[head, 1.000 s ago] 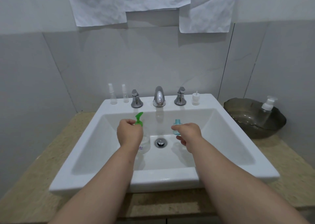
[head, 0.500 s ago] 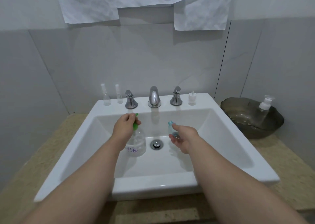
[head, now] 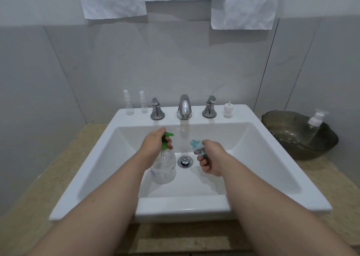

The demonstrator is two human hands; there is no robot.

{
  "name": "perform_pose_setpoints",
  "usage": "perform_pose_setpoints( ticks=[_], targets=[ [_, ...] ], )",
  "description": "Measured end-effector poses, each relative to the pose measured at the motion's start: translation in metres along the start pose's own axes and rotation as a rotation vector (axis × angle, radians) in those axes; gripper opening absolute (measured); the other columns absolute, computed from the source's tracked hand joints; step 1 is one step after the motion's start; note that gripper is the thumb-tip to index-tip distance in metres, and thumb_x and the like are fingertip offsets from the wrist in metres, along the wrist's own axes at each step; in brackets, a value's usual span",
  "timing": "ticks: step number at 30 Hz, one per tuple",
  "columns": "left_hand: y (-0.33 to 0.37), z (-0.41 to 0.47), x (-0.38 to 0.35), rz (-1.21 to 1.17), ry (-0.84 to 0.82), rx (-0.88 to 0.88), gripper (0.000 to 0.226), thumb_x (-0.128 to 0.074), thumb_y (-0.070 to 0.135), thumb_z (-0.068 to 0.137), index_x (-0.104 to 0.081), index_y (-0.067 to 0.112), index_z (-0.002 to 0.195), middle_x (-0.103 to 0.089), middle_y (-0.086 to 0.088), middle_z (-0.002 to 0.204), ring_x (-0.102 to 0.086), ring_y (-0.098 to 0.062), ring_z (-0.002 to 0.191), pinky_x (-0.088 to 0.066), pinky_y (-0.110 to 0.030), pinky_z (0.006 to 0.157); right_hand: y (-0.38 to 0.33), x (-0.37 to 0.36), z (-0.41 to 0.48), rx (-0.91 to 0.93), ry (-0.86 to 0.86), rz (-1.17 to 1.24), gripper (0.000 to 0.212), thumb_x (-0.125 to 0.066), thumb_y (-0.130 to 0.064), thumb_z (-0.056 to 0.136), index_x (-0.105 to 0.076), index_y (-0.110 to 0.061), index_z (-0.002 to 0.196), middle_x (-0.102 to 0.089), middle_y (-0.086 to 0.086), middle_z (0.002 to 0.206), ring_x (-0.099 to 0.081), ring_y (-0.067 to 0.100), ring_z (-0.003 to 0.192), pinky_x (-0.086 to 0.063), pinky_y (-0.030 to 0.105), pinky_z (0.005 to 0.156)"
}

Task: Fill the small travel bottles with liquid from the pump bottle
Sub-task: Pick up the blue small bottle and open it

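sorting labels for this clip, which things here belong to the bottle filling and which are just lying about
In the job: pump bottle, gripped by the left hand; travel bottle, held in the right hand; likely the two spray bottles on the sink rim.
Lying about: faucet, white cap, bowl with a white-pump bottle in it, paper on the wall.

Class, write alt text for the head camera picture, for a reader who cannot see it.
Over a white sink, the left hand grips the green pump of a clear pump bottle while the right hand holds a small travel bottle tilted toward it. More small bottles stand on its back ledge.
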State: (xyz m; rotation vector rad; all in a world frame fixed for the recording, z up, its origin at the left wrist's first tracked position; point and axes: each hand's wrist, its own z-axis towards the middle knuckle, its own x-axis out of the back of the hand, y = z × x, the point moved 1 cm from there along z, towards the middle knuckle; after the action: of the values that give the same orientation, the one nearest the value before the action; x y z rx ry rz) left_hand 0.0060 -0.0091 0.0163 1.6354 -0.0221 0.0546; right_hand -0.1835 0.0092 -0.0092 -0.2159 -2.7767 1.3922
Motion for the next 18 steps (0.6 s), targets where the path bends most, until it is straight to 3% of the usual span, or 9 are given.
perform_pose_setpoints(
  ticks=[2, 6, 10, 13, 15, 18],
  targets=[
    [-0.001, -0.001, 0.005, 0.016, -0.034, 0.016, 0.04, -0.04, 0.021, 0.11, -0.057, 0.007, 0.076, -0.068, -0.013, 0.071, -0.063, -0.022, 0.064, -0.049, -0.017, 0.057, 0.0, 0.0, -0.003, 0.014, 0.001, -0.054, 0.03, -0.034, -0.023, 0.094, -0.059, -0.009, 0.087, -0.044, 0.002, 0.056, -0.028, 0.014, 0.047, -0.019, 0.021, 0.045],
    [-0.009, 0.002, 0.012, 0.059, -0.095, 0.107, 0.049, -0.044, 0.039, 0.105, -0.073, 0.01, 0.077, -0.081, -0.006, 0.094, -0.066, -0.019, 0.09, -0.047, -0.029, 0.086, 0.001, -0.002, -0.007, 0.056, 0.012, -0.146, 0.033, -0.033, -0.021, 0.095, -0.06, -0.008, 0.082, -0.047, 0.003, 0.055, -0.03, 0.014, 0.045, -0.02, 0.02, 0.044],
    [-0.015, 0.003, 0.012, 0.207, -0.072, 0.207, 0.057, -0.044, 0.061, 0.099, -0.075, 0.017, 0.082, -0.08, -0.002, 0.104, -0.059, -0.017, 0.094, -0.039, -0.031, 0.08, 0.0, -0.002, -0.009, 0.102, 0.023, -0.171, 0.034, -0.032, -0.02, 0.095, -0.06, -0.007, 0.082, -0.047, 0.004, 0.056, -0.029, 0.015, 0.044, -0.021, 0.02, 0.044],
    [-0.016, 0.006, 0.005, 0.292, -0.068, 0.176, 0.067, -0.037, 0.063, 0.102, -0.074, 0.013, 0.077, -0.078, -0.01, 0.108, -0.054, -0.022, 0.082, -0.04, -0.033, 0.079, -0.001, -0.002, -0.009, 0.119, 0.012, -0.172, 0.033, -0.032, -0.021, 0.094, -0.06, -0.007, 0.083, -0.046, 0.004, 0.058, -0.028, 0.015, 0.045, -0.02, 0.02, 0.043],
    [-0.015, 0.007, -0.001, 0.385, -0.056, 0.132, 0.071, -0.032, 0.063, 0.104, -0.071, 0.01, 0.077, -0.074, -0.013, 0.102, -0.053, -0.024, 0.078, -0.041, -0.034, 0.078, -0.002, -0.003, -0.008, 0.125, 0.001, -0.167, 0.032, -0.032, -0.021, 0.094, -0.059, -0.007, 0.084, -0.046, 0.004, 0.058, -0.027, 0.015, 0.045, -0.019, 0.021, 0.044],
    [-0.012, 0.003, -0.007, 0.553, -0.068, 0.035, 0.073, -0.026, 0.065, 0.106, -0.069, 0.012, 0.079, -0.067, -0.004, 0.089, -0.056, -0.025, 0.082, -0.042, -0.036, 0.082, -0.002, -0.004, -0.009, 0.127, -0.009, -0.17, 0.032, -0.032, -0.02, 0.095, -0.059, -0.006, 0.085, -0.046, 0.005, 0.057, -0.026, 0.015, 0.045, -0.019, 0.021, 0.044]
  ],
)
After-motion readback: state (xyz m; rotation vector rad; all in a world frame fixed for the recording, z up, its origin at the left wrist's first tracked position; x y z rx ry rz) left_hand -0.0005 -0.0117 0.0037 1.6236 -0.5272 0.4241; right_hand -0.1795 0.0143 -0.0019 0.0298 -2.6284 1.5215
